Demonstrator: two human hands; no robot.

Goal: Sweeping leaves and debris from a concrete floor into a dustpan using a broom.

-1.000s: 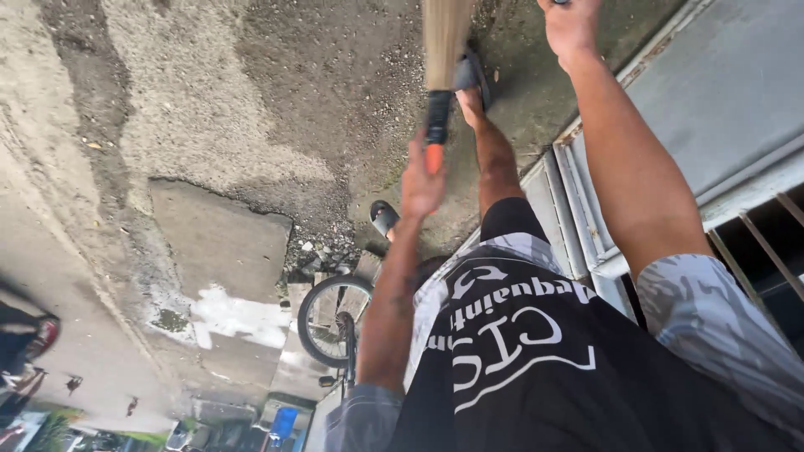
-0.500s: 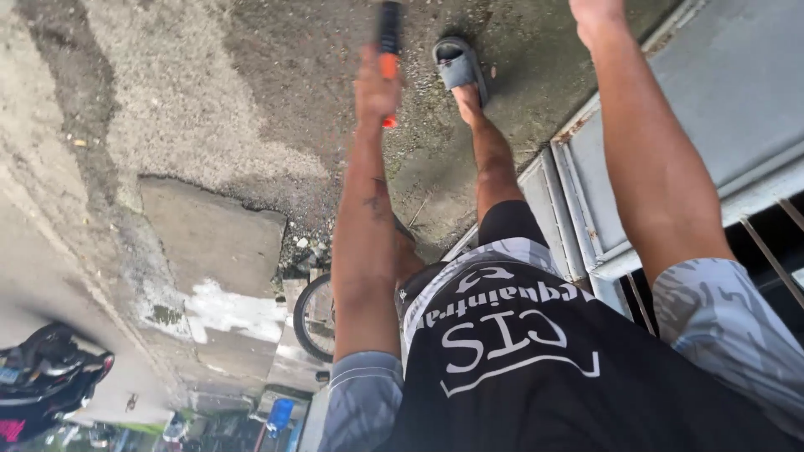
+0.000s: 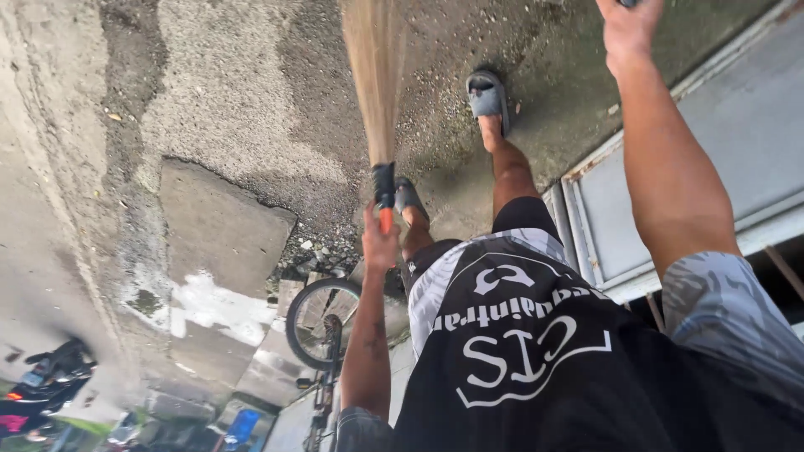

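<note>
My left hand (image 3: 380, 243) grips the orange and black handle of a straw broom (image 3: 373, 79). Its bristles fan out over the rough concrete ground ahead of me. My right hand (image 3: 628, 29) is raised at the frame's top edge, closed on a dark object (image 3: 630, 2) that is mostly cut off. My two feet in grey slippers (image 3: 487, 94) stand on the concrete, one just beyond the broom hand. My black printed shirt (image 3: 536, 351) fills the lower right.
A cracked concrete slab (image 3: 213, 226) and a white paint patch (image 3: 213, 305) lie to the left. A bicycle wheel (image 3: 322, 322) is behind my legs. A grey metal gate or door frame (image 3: 603, 218) runs along the right. A parked motorbike (image 3: 46, 385) sits at lower left.
My left hand has drawn back toward my body, and the broom's bristles are in view again on the ground. My feet have shifted a step. My right arm stays raised.
</note>
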